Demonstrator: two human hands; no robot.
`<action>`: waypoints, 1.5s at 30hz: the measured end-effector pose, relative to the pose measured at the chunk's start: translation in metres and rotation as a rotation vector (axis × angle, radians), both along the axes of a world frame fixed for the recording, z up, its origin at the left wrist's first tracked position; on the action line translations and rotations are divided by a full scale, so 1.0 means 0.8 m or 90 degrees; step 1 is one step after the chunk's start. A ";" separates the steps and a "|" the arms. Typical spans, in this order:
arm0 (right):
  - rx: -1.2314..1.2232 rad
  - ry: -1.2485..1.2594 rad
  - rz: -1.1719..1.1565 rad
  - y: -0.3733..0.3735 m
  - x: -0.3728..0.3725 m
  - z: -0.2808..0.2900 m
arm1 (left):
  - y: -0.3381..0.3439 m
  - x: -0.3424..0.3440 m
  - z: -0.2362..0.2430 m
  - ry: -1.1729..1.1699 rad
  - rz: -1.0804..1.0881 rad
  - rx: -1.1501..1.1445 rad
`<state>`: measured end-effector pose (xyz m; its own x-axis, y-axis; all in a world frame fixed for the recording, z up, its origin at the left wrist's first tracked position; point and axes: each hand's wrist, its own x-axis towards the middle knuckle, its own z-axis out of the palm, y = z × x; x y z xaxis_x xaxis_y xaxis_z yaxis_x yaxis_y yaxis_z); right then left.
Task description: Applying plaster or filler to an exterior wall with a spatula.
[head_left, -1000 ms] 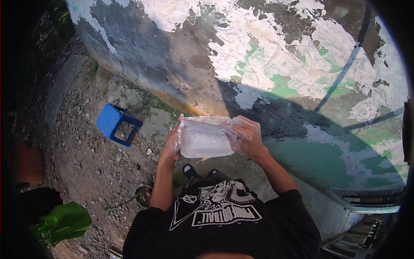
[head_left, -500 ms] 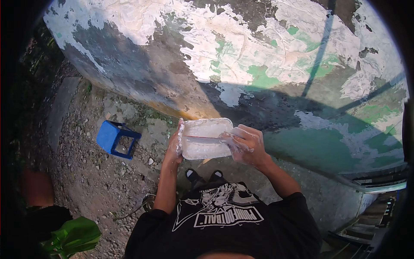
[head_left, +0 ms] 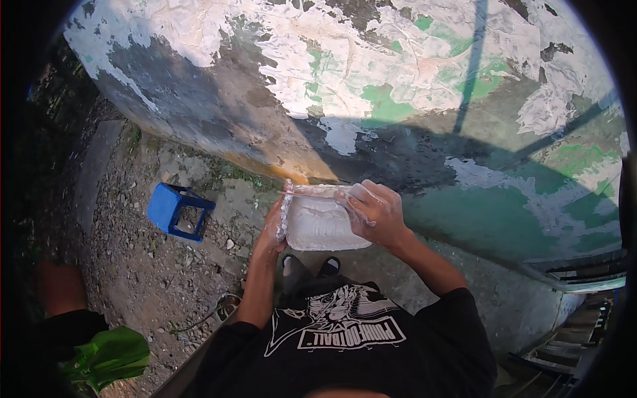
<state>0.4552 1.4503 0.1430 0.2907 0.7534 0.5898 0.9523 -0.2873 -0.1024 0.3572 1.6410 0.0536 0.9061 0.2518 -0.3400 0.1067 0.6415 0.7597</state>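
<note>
A shallow white rectangular tub (head_left: 332, 247) hangs in front of my body, coated inside with wet white paste (head_left: 322, 224). My left hand (head_left: 273, 224) grips its left side, the fingers and edge thickly smeared with paste. In my closed right hand (head_left: 375, 211) is a thin, flat scraper (head_left: 312, 194), its long blade lying across the tub's far end. White paste also covers the right fingers, which hide the scraper's right part.
Ahead curves a wall (head_left: 385, 106) with patchy white filler over green and grey. A blue plastic stool (head_left: 164, 207) lies on the gravel at left. Something green and leaf-like (head_left: 109, 358) is at lower left, beside a dim brown shape (head_left: 61, 288).
The scraper has moved from the tub's middle to its far end, baring smoothed paste. The tub has shifted slightly right and nearer. Both hands keep their hold.
</note>
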 end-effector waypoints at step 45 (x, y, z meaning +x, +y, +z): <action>0.086 0.046 0.018 -0.069 -0.003 -0.001 | -0.030 0.048 -0.020 -0.004 -0.105 -0.008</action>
